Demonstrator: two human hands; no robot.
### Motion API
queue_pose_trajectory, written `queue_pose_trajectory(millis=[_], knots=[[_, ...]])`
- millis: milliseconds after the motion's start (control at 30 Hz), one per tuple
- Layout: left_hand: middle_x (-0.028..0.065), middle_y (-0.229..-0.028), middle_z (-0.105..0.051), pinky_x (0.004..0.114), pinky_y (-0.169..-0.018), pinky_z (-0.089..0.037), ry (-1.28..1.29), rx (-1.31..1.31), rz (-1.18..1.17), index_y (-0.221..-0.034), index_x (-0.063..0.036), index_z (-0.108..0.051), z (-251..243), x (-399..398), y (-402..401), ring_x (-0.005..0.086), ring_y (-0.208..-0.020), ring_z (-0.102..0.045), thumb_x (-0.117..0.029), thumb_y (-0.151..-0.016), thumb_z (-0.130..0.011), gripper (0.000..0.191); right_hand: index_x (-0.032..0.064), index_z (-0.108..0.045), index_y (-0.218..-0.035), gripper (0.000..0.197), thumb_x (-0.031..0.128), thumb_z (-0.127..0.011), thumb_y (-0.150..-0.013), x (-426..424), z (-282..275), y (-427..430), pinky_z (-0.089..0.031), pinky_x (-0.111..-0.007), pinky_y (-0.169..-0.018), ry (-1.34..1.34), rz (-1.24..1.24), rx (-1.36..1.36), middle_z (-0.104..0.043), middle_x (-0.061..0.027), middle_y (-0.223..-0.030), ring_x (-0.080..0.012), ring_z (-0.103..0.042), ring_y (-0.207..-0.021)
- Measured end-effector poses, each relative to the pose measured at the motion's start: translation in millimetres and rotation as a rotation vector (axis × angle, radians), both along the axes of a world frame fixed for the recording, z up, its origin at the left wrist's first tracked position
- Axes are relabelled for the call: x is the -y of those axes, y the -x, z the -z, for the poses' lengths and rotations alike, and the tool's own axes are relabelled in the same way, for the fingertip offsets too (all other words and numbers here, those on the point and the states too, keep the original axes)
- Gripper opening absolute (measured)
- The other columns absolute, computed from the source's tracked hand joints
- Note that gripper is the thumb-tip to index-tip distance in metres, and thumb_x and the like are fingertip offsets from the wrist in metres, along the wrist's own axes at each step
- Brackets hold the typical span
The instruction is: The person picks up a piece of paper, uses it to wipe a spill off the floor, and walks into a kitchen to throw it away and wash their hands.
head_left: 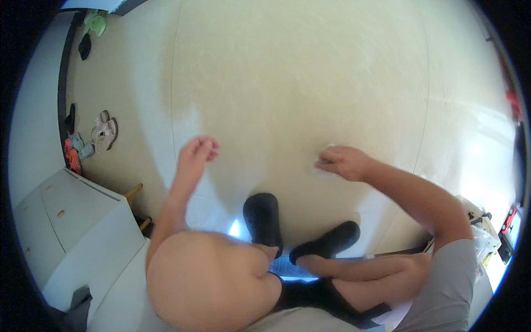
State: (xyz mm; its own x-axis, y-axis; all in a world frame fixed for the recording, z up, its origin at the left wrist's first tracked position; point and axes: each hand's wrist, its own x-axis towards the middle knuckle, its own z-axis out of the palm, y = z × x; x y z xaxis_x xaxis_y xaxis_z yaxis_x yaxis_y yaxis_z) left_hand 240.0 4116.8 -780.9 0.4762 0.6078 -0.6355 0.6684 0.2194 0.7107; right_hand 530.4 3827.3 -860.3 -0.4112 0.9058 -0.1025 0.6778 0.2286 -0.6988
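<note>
My left hand (199, 151) is held over the pale tiled floor (290, 83), its fingers curled together; whether something small is between them cannot be told. To the right, my right hand (342, 162) has its fingers closed on a blurred whitish thing (325, 172), perhaps thin plastic or a cloth, that shows around the fingertips. Below and between the hands are my feet in a black left clog (262, 220) and a black right clog (340, 238). My knees are bent and spread.
A white cabinet (91, 232) with small handles stands at the lower left. Sandals (105, 133) and other footwear (74, 151) lie along the left wall. A green shoe (97, 25) is at the upper left. Plastic bags (483, 240) and a small red toy car (507, 220) are at the right.
</note>
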Motion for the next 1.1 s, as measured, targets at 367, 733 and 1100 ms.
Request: queue_pose_trajectory(millis=[367,733,1100], knots=[[0.0094,-0.092,-0.066,0.031,-0.076,-0.051,0.177,0.134,-0.135,-0.100,-0.0002,-0.061,29.7,70.2,-14.4,0.0163,-0.080,-0.062,-0.013,-0.096,-0.051,0.017,0.0112,-0.062,-0.114,0.031,0.010,-0.053,-0.084,-163.0,32.9,30.8,-0.053,-0.037,-0.072,-0.181,1.169,0.257,-0.056,-0.0099,-0.095,-0.0271,-0.059,-0.090],[0.0255,-0.153,-0.014,0.061,-0.108,-0.023,-0.952,-0.332,0.915,-0.146,-0.0036,-0.022,15.5,-21.6,-146.5,0.0528,-0.136,-0.019,-0.050,-0.058,-0.085,0.117,0.0157,-0.066,-0.113,0.027,0.025,-0.051,-0.093,-22.9,30.9,-170.7,-0.050,-0.040,-0.081,0.057,1.653,0.576,-0.061,-0.0140,-0.103,-0.0292,-0.062,-0.093],[0.0336,-0.151,0.011,0.067,-0.107,-0.014,-0.752,-0.671,1.023,-0.146,0.0054,0.007,53.2,-51.5,-188.1,0.0577,-0.137,0.002,-0.059,-0.038,-0.088,0.158,0.0083,-0.061,-0.119,0.039,0.005,-0.055,-0.081,-139.2,19.6,5.5,-0.053,-0.034,-0.073,-0.241,1.001,0.209,-0.055,-0.0074,-0.096,-0.0231,-0.058,-0.091]])
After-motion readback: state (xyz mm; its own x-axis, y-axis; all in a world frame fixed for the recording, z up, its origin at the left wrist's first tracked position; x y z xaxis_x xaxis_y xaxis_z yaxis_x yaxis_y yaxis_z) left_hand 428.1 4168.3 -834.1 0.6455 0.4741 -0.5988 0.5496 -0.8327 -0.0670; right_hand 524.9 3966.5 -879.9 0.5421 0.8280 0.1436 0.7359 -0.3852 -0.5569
